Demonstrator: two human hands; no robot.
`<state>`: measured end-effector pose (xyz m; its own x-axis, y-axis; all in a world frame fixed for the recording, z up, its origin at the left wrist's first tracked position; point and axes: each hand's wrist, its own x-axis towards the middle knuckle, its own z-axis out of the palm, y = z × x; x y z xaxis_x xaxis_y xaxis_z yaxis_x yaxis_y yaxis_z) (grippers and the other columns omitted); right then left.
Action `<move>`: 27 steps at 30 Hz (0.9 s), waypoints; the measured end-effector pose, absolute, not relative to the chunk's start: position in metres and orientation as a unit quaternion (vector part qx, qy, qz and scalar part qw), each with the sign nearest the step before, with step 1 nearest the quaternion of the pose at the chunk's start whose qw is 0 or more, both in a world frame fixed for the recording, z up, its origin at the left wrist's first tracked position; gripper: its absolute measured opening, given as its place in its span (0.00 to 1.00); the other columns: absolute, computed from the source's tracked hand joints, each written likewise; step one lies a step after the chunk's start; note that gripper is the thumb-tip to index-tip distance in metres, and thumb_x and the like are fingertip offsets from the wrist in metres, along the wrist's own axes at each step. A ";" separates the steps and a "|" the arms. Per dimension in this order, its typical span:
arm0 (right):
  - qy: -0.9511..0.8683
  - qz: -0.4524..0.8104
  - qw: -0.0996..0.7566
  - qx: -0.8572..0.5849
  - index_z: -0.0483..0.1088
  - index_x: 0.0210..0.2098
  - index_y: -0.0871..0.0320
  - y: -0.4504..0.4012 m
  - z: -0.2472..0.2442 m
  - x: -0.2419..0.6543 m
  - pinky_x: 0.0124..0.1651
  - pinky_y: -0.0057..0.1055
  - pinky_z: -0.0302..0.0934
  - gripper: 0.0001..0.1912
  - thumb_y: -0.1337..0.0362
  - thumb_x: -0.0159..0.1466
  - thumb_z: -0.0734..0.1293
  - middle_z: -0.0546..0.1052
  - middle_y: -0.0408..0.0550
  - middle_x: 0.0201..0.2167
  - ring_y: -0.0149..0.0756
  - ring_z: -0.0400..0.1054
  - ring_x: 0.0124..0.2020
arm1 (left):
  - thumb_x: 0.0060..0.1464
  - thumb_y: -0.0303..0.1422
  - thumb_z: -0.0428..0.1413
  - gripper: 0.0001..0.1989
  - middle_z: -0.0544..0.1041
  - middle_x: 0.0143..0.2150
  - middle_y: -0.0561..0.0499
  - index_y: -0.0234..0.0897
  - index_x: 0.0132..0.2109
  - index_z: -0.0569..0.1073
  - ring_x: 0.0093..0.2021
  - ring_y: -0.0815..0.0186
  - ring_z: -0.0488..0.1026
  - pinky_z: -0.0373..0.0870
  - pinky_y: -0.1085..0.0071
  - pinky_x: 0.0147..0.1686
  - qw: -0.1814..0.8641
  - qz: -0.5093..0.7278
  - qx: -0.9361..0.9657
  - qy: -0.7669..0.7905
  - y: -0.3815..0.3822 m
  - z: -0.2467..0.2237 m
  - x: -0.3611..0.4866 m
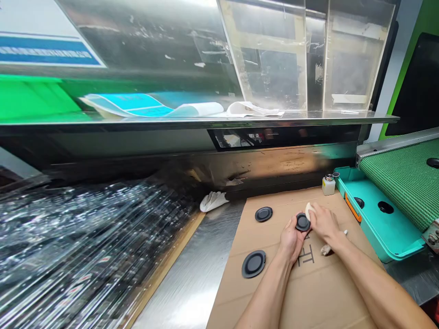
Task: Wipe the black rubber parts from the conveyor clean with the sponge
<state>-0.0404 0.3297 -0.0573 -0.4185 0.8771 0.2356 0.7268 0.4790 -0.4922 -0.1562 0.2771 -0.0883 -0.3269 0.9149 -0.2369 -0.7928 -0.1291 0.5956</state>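
The round black disc (303, 222) sits low at the right of the frame, pinched in the narrow grip of the left hand (291, 240) so it stays still while the right hand (325, 223) grips a white cloth (309, 211) against it, above a cardboard sheet (325, 292).

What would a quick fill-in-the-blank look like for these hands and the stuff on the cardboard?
The left hand holds a ____ disc while the right hand presses a white cloth onto it.
____ more discs lie on the cardboard.
A teal tray sits to the ____ of the cardboard.

Missing words: black; two; right.
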 end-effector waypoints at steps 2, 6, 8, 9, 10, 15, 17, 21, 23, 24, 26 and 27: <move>-0.799 0.216 0.292 -0.480 0.72 0.52 0.53 0.337 -0.055 -0.029 0.47 0.31 0.63 0.16 0.58 0.68 0.61 0.80 0.50 0.45 0.40 0.74 0.45 | 0.66 0.31 0.49 0.11 0.79 0.44 0.42 0.32 0.47 0.75 0.40 0.62 0.78 0.78 0.58 0.46 0.574 0.745 0.088 0.329 0.277 -0.088 -0.157; -0.803 0.324 0.300 -0.401 0.78 0.46 0.56 0.337 -0.054 -0.020 0.45 0.31 0.66 0.16 0.58 0.64 0.65 0.82 0.48 0.41 0.39 0.75 0.41 | 0.64 0.32 0.52 0.13 0.79 0.44 0.42 0.33 0.52 0.75 0.40 0.62 0.77 0.77 0.60 0.46 0.590 0.733 0.101 0.324 0.278 -0.089 -0.158; -0.811 0.330 0.288 -0.387 0.79 0.45 0.56 0.333 -0.053 -0.022 0.44 0.30 0.66 0.16 0.58 0.63 0.65 0.82 0.47 0.39 0.38 0.75 0.39 | 0.63 0.33 0.54 0.13 0.79 0.44 0.43 0.33 0.52 0.75 0.41 0.62 0.77 0.77 0.61 0.46 0.587 0.731 0.121 0.327 0.279 -0.091 -0.158; -0.813 0.322 0.288 -0.389 0.79 0.45 0.56 0.330 -0.052 -0.024 0.43 0.30 0.66 0.15 0.58 0.63 0.65 0.82 0.47 0.39 0.38 0.75 0.39 | 0.62 0.32 0.55 0.13 0.79 0.44 0.43 0.32 0.51 0.76 0.41 0.62 0.77 0.76 0.61 0.47 0.582 0.731 0.131 0.331 0.279 -0.092 -0.158; -0.814 0.310 0.288 -0.398 0.80 0.45 0.55 0.329 -0.052 -0.026 0.43 0.30 0.66 0.15 0.59 0.63 0.65 0.82 0.46 0.39 0.38 0.75 0.39 | 0.62 0.32 0.55 0.12 0.79 0.44 0.43 0.32 0.50 0.76 0.41 0.62 0.77 0.76 0.61 0.47 0.576 0.733 0.140 0.334 0.278 -0.092 -0.157; -0.812 0.267 0.252 -0.453 0.80 0.41 0.54 0.326 -0.052 -0.027 0.44 0.33 0.65 0.13 0.61 0.61 0.66 0.82 0.47 0.38 0.42 0.75 0.41 | 0.62 0.32 0.54 0.10 0.79 0.43 0.42 0.33 0.48 0.75 0.42 0.61 0.77 0.76 0.60 0.47 0.568 0.741 0.146 0.328 0.276 -0.093 -0.155; -0.826 0.295 0.245 -0.414 0.80 0.40 0.54 0.326 -0.054 -0.028 0.45 0.31 0.65 0.12 0.61 0.61 0.66 0.82 0.46 0.38 0.40 0.75 0.41 | 0.63 0.31 0.54 0.10 0.80 0.43 0.42 0.32 0.47 0.75 0.42 0.62 0.78 0.75 0.62 0.48 0.564 0.748 0.135 0.323 0.276 -0.093 -0.155; -0.823 0.251 0.269 -0.433 0.77 0.48 0.52 0.326 -0.058 -0.035 0.46 0.30 0.64 0.15 0.60 0.65 0.63 0.82 0.47 0.42 0.40 0.75 0.43 | 0.63 0.29 0.54 0.08 0.79 0.43 0.42 0.32 0.45 0.76 0.42 0.63 0.78 0.75 0.61 0.49 0.561 0.758 0.108 0.315 0.278 -0.095 -0.156; -0.814 0.196 0.264 -0.479 0.76 0.51 0.50 0.324 -0.057 -0.038 0.45 0.31 0.63 0.17 0.58 0.67 0.61 0.82 0.49 0.42 0.41 0.76 0.43 | 0.63 0.28 0.54 0.07 0.79 0.43 0.43 0.32 0.44 0.76 0.41 0.63 0.78 0.76 0.59 0.48 0.564 0.758 0.092 0.316 0.279 -0.095 -0.156; -0.821 0.185 0.256 -0.477 0.75 0.52 0.49 0.323 -0.057 -0.039 0.45 0.31 0.63 0.17 0.57 0.68 0.61 0.82 0.49 0.42 0.42 0.76 0.43 | 0.63 0.28 0.53 0.07 0.79 0.42 0.43 0.32 0.43 0.76 0.41 0.63 0.77 0.76 0.60 0.48 0.563 0.759 0.088 0.315 0.280 -0.095 -0.156; -0.842 0.186 0.238 -0.447 0.75 0.52 0.46 0.320 -0.056 -0.040 0.45 0.30 0.62 0.16 0.56 0.69 0.61 0.82 0.47 0.42 0.41 0.75 0.43 | 0.64 0.28 0.52 0.08 0.79 0.41 0.43 0.30 0.42 0.76 0.40 0.65 0.77 0.76 0.64 0.48 0.562 0.760 0.085 0.315 0.280 -0.094 -0.157; -0.846 0.182 0.231 -0.445 0.75 0.52 0.46 0.320 -0.055 -0.039 0.44 0.30 0.62 0.16 0.56 0.69 0.60 0.82 0.47 0.42 0.40 0.75 0.43 | 0.64 0.28 0.52 0.09 0.80 0.41 0.43 0.30 0.42 0.76 0.40 0.65 0.77 0.77 0.64 0.47 0.564 0.758 0.088 0.316 0.280 -0.093 -0.157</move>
